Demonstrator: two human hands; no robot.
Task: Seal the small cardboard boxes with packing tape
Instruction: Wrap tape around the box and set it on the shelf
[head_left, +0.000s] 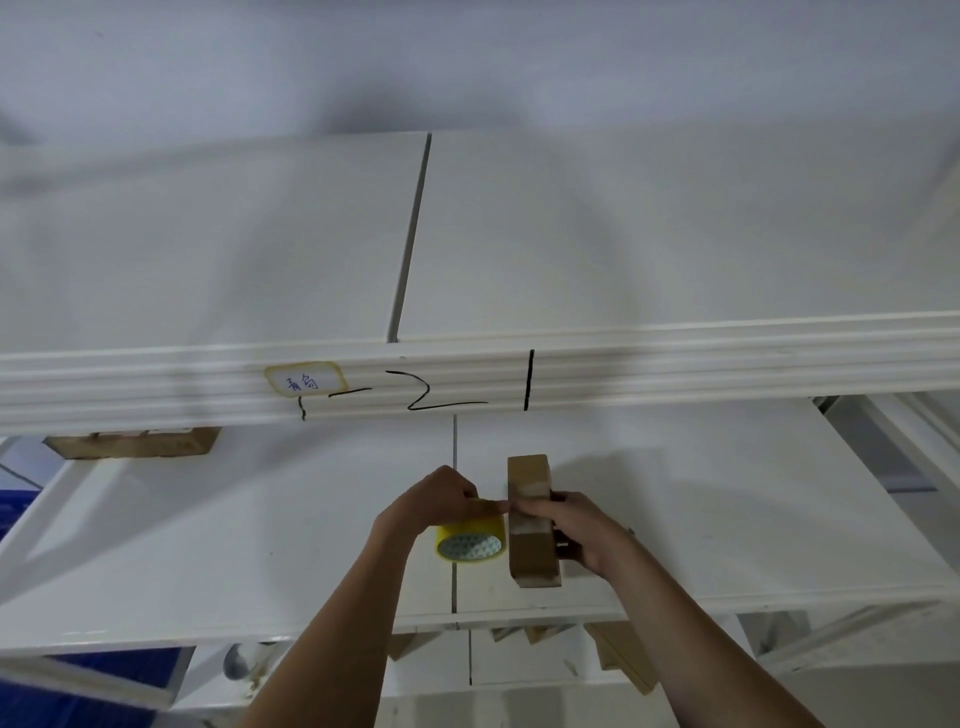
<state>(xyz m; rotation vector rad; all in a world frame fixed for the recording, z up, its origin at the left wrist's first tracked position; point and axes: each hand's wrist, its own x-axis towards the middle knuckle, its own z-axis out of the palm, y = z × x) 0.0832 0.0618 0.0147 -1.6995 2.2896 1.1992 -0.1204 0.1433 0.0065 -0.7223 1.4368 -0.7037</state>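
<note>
Nearest me, both my forearms reach up from the bottom edge toward the middle of the white shelf (727, 545). Below its front lip I can make out brown cardboard pieces (621, 657) on a lower level, and something blue (78, 696) at the lower left.

My left hand (436, 501) is curled over the top of the tape roll (471, 538), a yellowish roll with a patterned core facing me; that grip is closed round the roll, with the fingertips pinching at the tape end just where it meets the box. My right hand (571, 525) wraps the box (532, 519) from its right side, fingers curled across its upper face. The box stands on edge on the shelf, just right of the roll and touching it, with a pale tape strip showing across it.

Further back, a second box (132, 441) sits at the left, partly hidden under the upper shelf's rail (675, 364). That rail carries a yellow-edged label (305, 383) with handwriting and black marker strokes beside it.
</note>
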